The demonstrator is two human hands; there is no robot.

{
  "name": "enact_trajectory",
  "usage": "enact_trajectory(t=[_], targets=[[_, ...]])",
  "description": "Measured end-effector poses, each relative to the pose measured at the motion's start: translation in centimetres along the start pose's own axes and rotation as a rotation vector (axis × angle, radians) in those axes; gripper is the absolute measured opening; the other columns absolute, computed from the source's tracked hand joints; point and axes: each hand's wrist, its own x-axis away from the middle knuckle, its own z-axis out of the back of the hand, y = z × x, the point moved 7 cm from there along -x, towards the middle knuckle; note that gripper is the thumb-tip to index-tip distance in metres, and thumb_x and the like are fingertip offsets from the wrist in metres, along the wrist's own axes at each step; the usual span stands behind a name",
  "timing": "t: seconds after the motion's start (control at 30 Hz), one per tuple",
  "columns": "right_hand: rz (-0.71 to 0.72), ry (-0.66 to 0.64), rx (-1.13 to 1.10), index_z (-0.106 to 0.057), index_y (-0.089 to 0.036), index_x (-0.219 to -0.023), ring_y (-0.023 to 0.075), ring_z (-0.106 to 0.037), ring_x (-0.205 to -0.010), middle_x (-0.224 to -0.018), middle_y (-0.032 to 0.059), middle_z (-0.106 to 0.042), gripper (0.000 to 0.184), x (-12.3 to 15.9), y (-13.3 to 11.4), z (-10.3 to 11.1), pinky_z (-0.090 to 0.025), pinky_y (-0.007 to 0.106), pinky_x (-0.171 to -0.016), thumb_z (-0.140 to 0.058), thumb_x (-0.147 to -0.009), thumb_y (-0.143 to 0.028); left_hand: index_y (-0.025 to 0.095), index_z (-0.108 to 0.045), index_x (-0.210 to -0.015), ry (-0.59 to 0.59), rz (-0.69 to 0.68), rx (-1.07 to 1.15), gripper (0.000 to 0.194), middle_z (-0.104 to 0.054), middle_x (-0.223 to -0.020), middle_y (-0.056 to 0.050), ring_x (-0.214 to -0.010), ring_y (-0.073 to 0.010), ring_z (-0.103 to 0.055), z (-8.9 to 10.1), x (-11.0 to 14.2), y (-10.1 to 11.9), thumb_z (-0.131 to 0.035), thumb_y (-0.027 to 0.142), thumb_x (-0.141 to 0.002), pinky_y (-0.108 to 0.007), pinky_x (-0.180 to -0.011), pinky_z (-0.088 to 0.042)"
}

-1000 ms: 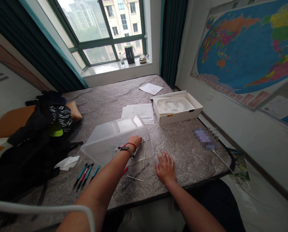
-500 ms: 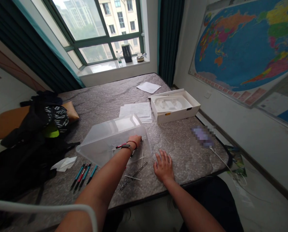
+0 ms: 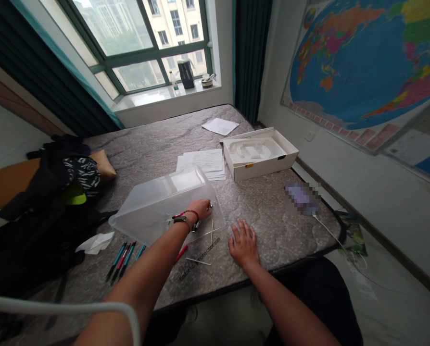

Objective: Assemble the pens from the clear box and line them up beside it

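Note:
My left hand (image 3: pixel 200 209) reaches over a transparent plastic box (image 3: pixel 157 216) that lies tilted on a grey quilted mattress (image 3: pixel 153 149). Its fingers are bunched at small metal parts (image 3: pixel 209 205) near the box's far corner, and I cannot tell whether they grip one. A dark pen (image 3: pixel 196 226) lies under my wrist. My right hand (image 3: pixel 244 243) rests flat on the mattress with its fingers spread, holding nothing. Thin metal rods (image 3: pixel 211 233) lie between my hands. A red pen (image 3: pixel 181 254) lies below my left forearm.
Several teal and red pens (image 3: pixel 121 262) and a tissue (image 3: pixel 95 242) lie left of the box. Beyond it are papers (image 3: pixel 200 161) and an open white carton with a moulded tray (image 3: pixel 258 156). A black backpack (image 3: pixel 38 230) sits at left, a blurred phone (image 3: pixel 301 198) at right.
The whole view has drifted slightly as my head moved. My left hand stays near the small metal parts, and the red pen shows again below my forearm. My right hand has not moved on the mattress.

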Motion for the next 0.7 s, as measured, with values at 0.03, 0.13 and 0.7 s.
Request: enact_trajectory(t=[0.03,0.13,0.7], targets=[[-0.003,-0.002,0.0,-0.052,-0.024,-0.134,0.0294,-0.024,-0.143,-0.154,0.0087,-0.037,0.048,0.0,0.0,0.0,-0.013,0.048,-0.114,-0.049,-0.089,-0.04,0.019,-0.066,-0.096,0.043,-0.008,0.053,0.022,-0.071,-0.09,-0.009,-0.084,-0.0211,-0.066,0.3,0.5,0.2,-0.057,0.03,-0.079,-0.031,-0.075,-0.049],[-0.01,-0.011,-0.003,-0.053,-0.023,-0.134,0.0296,-0.023,-0.143,-0.154,0.0089,-0.036,0.048,0.0,0.0,0.0,-0.013,0.048,-0.114,-0.048,-0.089,-0.04,0.018,-0.063,-0.09,0.245,0.003,0.486,0.019,-0.067,-0.079,-0.002,-0.069,-0.0134,-0.059,1.2,3.5,0.1,-0.055,0.032,-0.08,-0.025,-0.067,-0.048],[0.006,0.007,-0.02,-0.053,-0.022,-0.134,0.0297,-0.024,-0.142,-0.153,0.0099,-0.038,0.047,0.3,-0.3,0.9,-0.012,0.047,-0.114,-0.045,-0.09,-0.035,0.018,-0.066,-0.095,0.471,0.466,1.491,0.04,-0.069,-0.087,-0.003,-0.045,-0.0034,-0.041,-5.3,20.5,-4.0,-0.071,0.05,-0.071,-0.019,-0.042,-0.036]])
